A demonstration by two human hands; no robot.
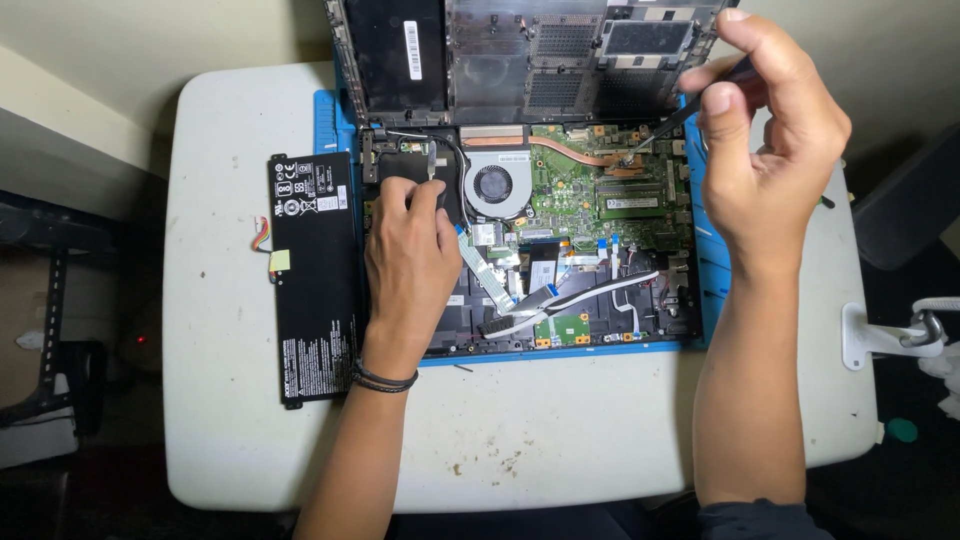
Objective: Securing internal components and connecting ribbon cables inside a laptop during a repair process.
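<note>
An opened laptop (600, 290) lies on a blue mat, its green circuit board (590, 185), round fan (492, 186) and copper heat pipe exposed. My left hand (410, 255) rests flat on the laptop's left side, fingers on a black drive (405, 165) beside the fan. My right hand (765, 130) grips a thin black screwdriver (675, 122), whose tip touches the board near the heat pipe's right end. The removed bottom cover (520, 55) stands propped at the far edge.
A flat black battery pack (312, 275) with coloured wires lies left of the laptop on the white table (220, 400). The blue mat (325, 120) shows around the laptop. A white clamp fitting (880, 335) sits at the table's right edge. Dark shelving stands to the left.
</note>
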